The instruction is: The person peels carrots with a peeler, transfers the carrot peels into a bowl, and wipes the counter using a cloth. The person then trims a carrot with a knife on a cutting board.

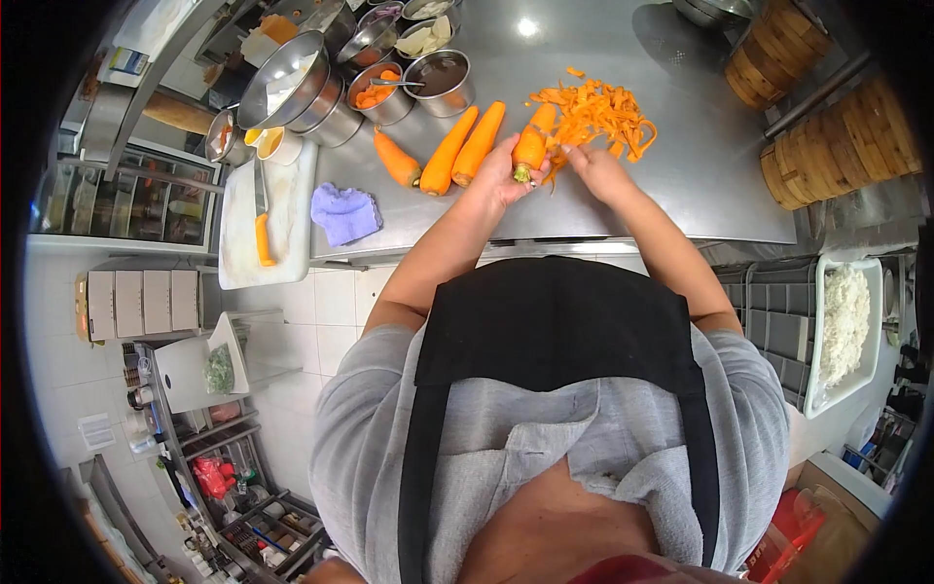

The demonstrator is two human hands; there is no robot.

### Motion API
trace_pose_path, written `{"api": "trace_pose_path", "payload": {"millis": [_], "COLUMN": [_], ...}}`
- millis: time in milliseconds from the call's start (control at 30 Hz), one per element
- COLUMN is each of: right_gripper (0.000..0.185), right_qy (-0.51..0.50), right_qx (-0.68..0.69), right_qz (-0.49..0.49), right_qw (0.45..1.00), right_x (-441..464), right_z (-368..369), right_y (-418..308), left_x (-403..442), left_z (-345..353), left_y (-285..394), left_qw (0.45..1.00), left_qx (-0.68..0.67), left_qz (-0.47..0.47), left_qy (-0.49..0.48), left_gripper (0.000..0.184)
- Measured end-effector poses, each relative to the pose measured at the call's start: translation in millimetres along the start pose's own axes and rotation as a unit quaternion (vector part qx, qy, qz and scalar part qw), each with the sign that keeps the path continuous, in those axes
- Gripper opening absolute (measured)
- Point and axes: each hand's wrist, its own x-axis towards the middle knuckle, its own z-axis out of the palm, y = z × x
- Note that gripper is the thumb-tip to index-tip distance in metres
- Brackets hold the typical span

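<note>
My left hand (503, 175) is wrapped round a carrot (531, 148) near its green stem end, which points towards me. Close on its right, my right hand (597, 172) has its fingers closed; whatever they grip is too hidden to name. An orange strip hangs beside those fingers. Beyond both hands lies a loose heap of carrot peelings (601, 115) on the steel table (681, 190). To the left of my left hand, three more carrots rest side by side: a short one (396, 159), a long one (449, 153) and another long one (481, 143).
A white cutting board (288, 209) bears a knife with an orange handle (263, 238). A purple cloth (345, 213) lies beside it. Steel bowls and pots (440, 83) crowd the back left; bamboo steamers (842, 146) stand at right. A white tray (817, 389) holds white shreds.
</note>
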Motion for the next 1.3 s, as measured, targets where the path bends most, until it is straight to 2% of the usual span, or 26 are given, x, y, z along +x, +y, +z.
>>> {"api": "trace_pose_path", "payload": {"millis": [33,100,133,300,367,500,533,633,667,700,733,767,833,867,900,933,967,1000,1067,1133,1200,1233,1267,1300], "right_gripper": [0.057,0.056,0.056,0.055,0.055,0.058,0.058,0.062,0.056,0.051,0.046,0.043,0.036,0.036,0.034,0.032,0.032,0.03,0.028,0.025,0.025,0.025,0.025,0.024], "right_qy": [0.0,-0.036,-0.035,-0.026,-0.013,0.027,0.031,0.05,0.077,0.097,-0.015,-0.13,-0.213,-0.229,-0.213,-0.193,-0.202,-0.2,-0.194,-0.142,-0.15,-0.159,-0.141,-0.131], "right_qx": [0.0,-0.121,-0.12,-0.175,-0.173,-0.153,-0.151,-0.113,-0.026,0.063,0.234,0.388,0.588,0.583,0.537,0.489,0.486,0.495,0.502,0.403,0.426,0.441,0.442,0.393], "right_qz": [0.001,0.028,0.03,0.025,0.047,0.094,0.091,0.085,0.051,0.014,0.089,0.163,0.194,0.193,0.203,0.209,0.205,0.194,0.19,0.13,0.116,0.117,0.125,0.121], "right_qw": [1.0,0.992,0.992,0.984,0.984,0.983,0.984,0.989,0.995,0.993,0.968,0.898,0.756,0.755,0.791,0.824,0.825,0.823,0.821,0.895,0.885,0.875,0.877,0.902], "right_x": [-11.3,-27.4,-28.3,-6.7,11.6,44.9,47.0,42.2,43.5,46.0,42.5,36.3,26.0,25.8,25.6,28.0,29.2,22.1,14.6,16.3,7.3,9.6,13.0,17.5], "right_z": [-1.5,-10.8,-14.2,-18.9,-24.0,-35.2,-35.3,-23.5,-14.9,-8.4,-16.9,-30.4,-34.4,-31.5,-31.5,-29.5,-27.9,-32.2,-27.4,-24.7,-25.7,-22.6,-18.9,-14.6], "right_y": [-10.7,-31.0,-36.4,-29.5,-20.2,8.0,8.5,18.1,27.2,33.7,32.3,24.7,12.2,16.0,14.6,10.9,8.3,-5.3,-12.4,-7.7,-17.2,-11.7,-3.9,3.6], "left_x": [-0.8,2.4,4.1,5.3,5.2,-11.6,-13.6,-16.3,-18.0,-24.2,-32.0,-41.3,-56.7,-58.4,-61.8,-65.8,-70.8,-76.5,-89.7,-97.4,-105.3,-99.5,-92.1,-89.1], "left_z": [1.9,1.7,2.3,4.7,3.9,0.8,-1.0,-13.2,-15.1,-11.4,-7.4,0.9,15.0,9.5,7.7,5.7,2.7,-1.9,-15.0,-45.7,-75.0,-98.6,-123.3,-143.9], "left_y": [-0.3,0.5,0.1,-13.6,-19.6,-21.9,-18.4,-13.7,-14.3,-15.2,-14.1,-10.7,-6.7,-5.3,-0.8,5.8,7.8,12.3,19.8,33.7,41.6,49.6,59.1,69.1], "left_qw": [0.999,0.998,0.996,0.988,0.982,0.99,0.994,0.996,0.996,0.981,0.955,0.953,0.854,0.854,0.693,0.483,0.525,0.525,0.492,0.454,0.503,0.508,0.511,0.548], "left_qx": [0.017,0.035,0.054,0.123,0.149,0.124,0.095,0.074,0.066,0.14,0.214,0.205,0.43,0.423,0.551,0.646,0.633,0.632,0.582,0.571,0.505,0.477,0.449,0.423], "left_qz": [0.03,0.033,0.037,0.092,0.118,0.071,0.044,0.058,0.066,0.136,0.207,0.222,0.283,0.289,0.453,0.583,0.558,0.557,0.627,0.648,0.635,0.644,0.651,0.64], "left_qy": [0.017,0.037,0.056,0.001,-0.015,0.007,0.013,-0.003,0.001,-0.002,0.001,0.015,0.081,0.095,0.102,0.101,0.112,0.118,0.163,0.221,0.298,0.316,0.336,0.333], "left_gripper": [0.044,0.041,0.038,0.035,0.034,0.037,0.038,0.039,0.039,0.041,0.045,0.045,0.054,0.054,0.055,0.056,0.058,0.058,0.056,0.057,0.055,0.055,0.055,0.058]}}
